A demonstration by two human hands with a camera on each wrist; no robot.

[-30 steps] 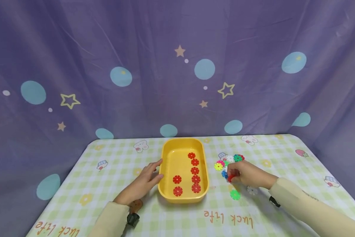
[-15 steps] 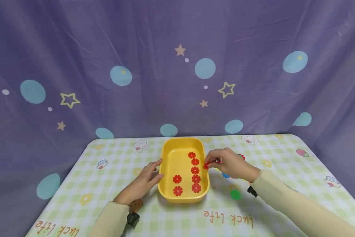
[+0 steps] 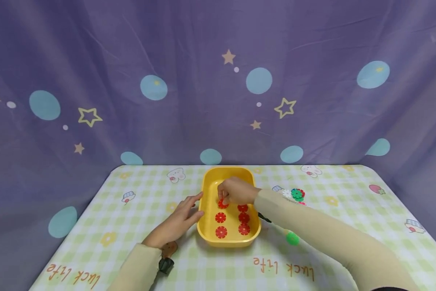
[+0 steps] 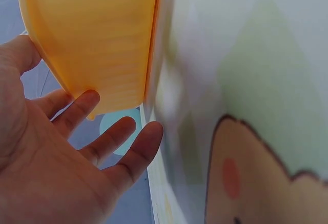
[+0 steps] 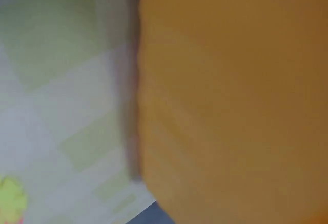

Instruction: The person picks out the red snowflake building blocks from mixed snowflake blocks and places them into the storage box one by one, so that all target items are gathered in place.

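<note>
A yellow plastic tray (image 3: pixel 229 244) stands on the table. My right hand (image 3: pixel 238 191) reaches inside it, pinching a red snowflake disc (image 3: pixel 223 205) low over the tray floor, above a red disc (image 3: pixel 220 217) and another red disc (image 3: pixel 221 232) in the left row. Along the right side lies a row of red discs (image 3: pixel 244 229), its far end hidden by the hand. Spread fingers of my left hand (image 3: pixel 176 224) touch the tray's left rim; in the left wrist view that hand (image 4: pixel 66 152) is beside the tray wall (image 4: pixel 97 34). In the right wrist view the tray wall (image 5: pixel 230 96) blocks the hand.
Right of the tray, partly behind the right sleeve (image 3: pixel 312 218), lie loose discs: a green disc (image 3: pixel 297 194), a white disc (image 3: pixel 286 194) and a bright green disc (image 3: pixel 292 238). A yellow disc (image 5: pixel 11 201) shows in the right wrist view. A purple curtain (image 3: pixel 189 101) hangs behind.
My right hand has picked a red snowflake disc from the loose pile and carried it left over the rim into the tray. The left hand keeps its place.
</note>
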